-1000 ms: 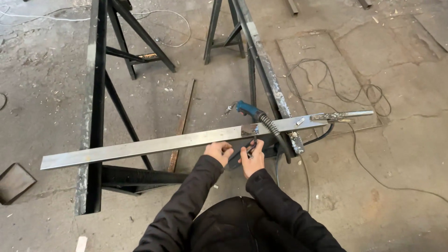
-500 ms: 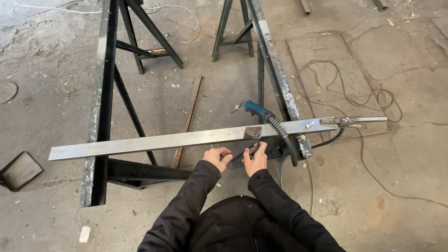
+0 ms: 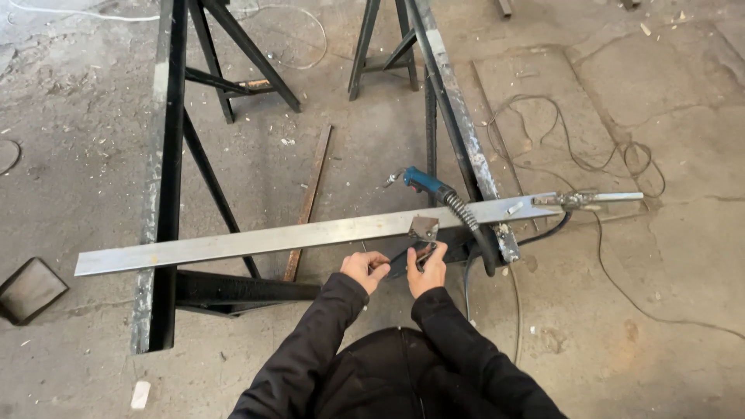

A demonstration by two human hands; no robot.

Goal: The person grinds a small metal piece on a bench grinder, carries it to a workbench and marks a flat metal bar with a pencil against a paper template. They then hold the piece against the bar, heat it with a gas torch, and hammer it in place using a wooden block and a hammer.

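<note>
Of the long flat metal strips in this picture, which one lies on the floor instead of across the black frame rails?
The short rusty brown strip on the concrete; the long bright steel bar rests across both rails.

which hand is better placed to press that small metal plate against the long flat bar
Likely the right hand: its fingers reach up just under the small metal plate on the bar. The left hand sits lower and farther left.
</note>
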